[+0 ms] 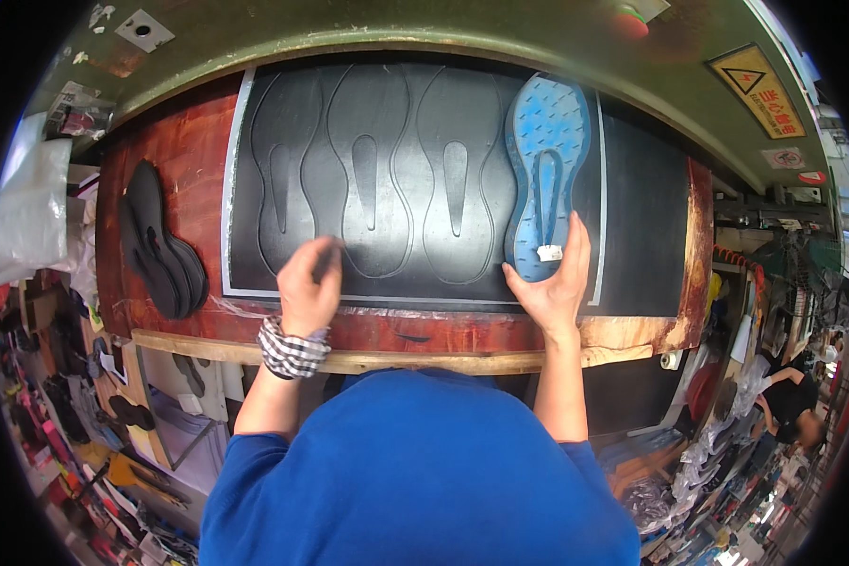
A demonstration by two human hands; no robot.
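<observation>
A black rubber-like sheet (pixel 325 259) lies on the worktable, with several sole-shaped outlines cut into it, each with a narrow teardrop in its middle. At the right end of this row stands a blue sole-shaped cutting die (pixel 538 127), with a small whitish label near its lower end. My right hand (pixel 557 292) grips the die's lower end, thumb on its left side and fingers along its right. Over the lower left of the sheet is my left hand (pixel 309 288). Its fingers are bent, with a gap between thumb and forefinger and nothing visible in them.
A stack of black sole pieces (pixel 165 255) rests on the red-brown board (pixel 208 170) at the left. Across the back runs a green machine beam (pixel 396 28) with a yellow warning sign (pixel 759 92). A wooden edge (pixel 415 363) borders the front. Another person (pixel 797 406) is far right.
</observation>
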